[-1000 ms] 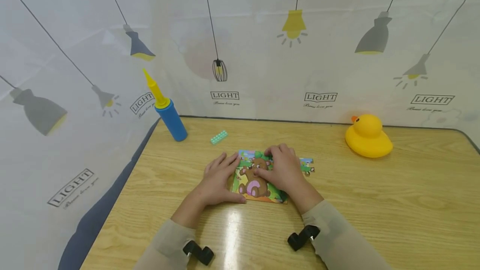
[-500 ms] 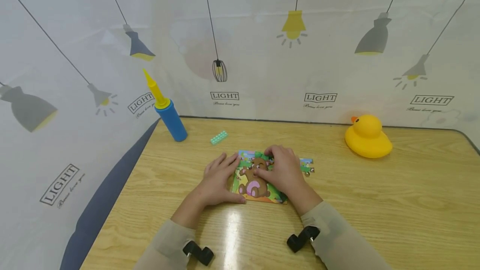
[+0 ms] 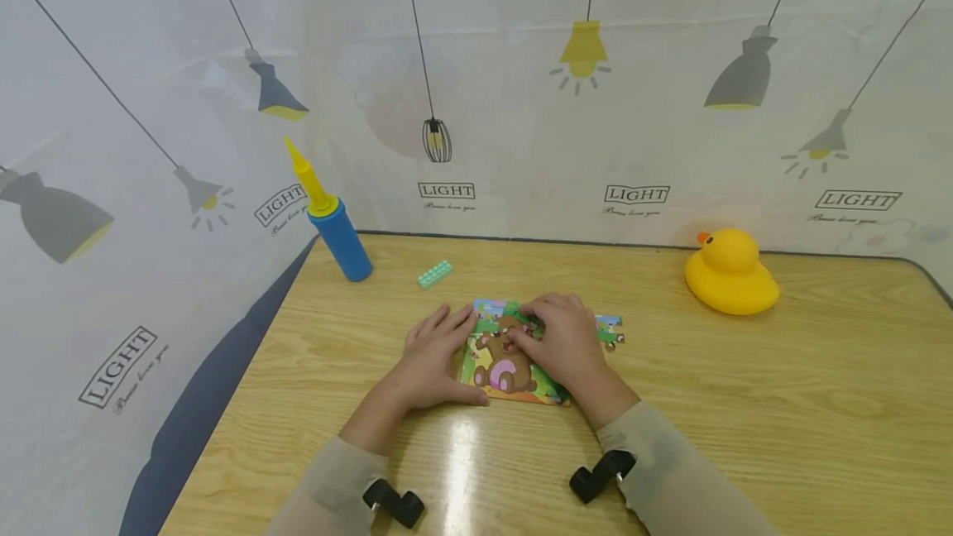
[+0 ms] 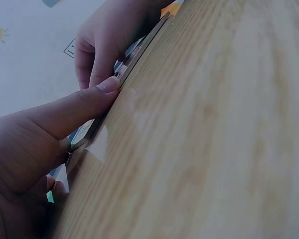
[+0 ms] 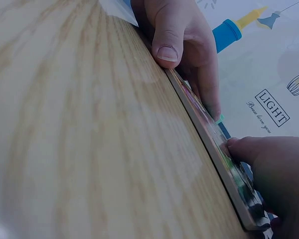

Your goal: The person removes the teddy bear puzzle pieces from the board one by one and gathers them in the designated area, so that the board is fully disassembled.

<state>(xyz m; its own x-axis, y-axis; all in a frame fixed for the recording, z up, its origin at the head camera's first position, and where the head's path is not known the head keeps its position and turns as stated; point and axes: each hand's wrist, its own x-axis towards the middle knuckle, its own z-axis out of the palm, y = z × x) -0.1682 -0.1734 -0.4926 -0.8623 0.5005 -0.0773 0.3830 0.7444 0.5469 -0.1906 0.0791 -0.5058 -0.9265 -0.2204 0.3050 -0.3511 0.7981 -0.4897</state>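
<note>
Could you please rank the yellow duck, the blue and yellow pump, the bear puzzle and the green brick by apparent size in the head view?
1. Bear puzzle, though both hands cover part of it.
2. Yellow duck and blue and yellow pump: too close to rank.
3. Green brick, plainly smallest.

A blue and yellow pump [image 3: 332, 219] is stood at the table's [image 3: 782, 404] far left corner, a green brick [image 3: 435, 273] is laid near it, and a yellow duck [image 3: 730, 273] is set far right.
</note>
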